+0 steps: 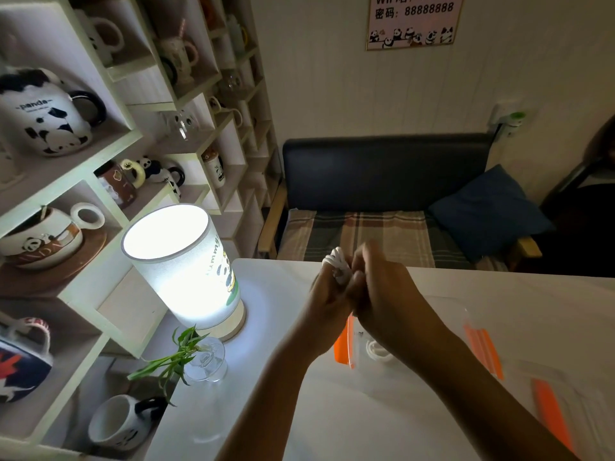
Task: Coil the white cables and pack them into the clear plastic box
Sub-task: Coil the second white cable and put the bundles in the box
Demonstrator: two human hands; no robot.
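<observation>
Both my hands meet above the far part of the white table (299,410). My left hand (327,294) grips a small bundle of coiled white cable (337,261), whose loops stick out above the fingers. My right hand (382,287) is closed against the same bundle from the right, fingers curled over it. Below my hands stands the clear plastic box (442,331) with orange side latches. Inside it lies another coiled white cable (376,351), partly hidden by my right forearm.
A lit cylindrical lamp (186,264) stands at the table's left, with a small glass vase holding a green plant (199,357) in front of it. A clear lid with an orange latch (549,417) lies at the right. Shelves of mugs fill the left; a bench (382,181) stands beyond.
</observation>
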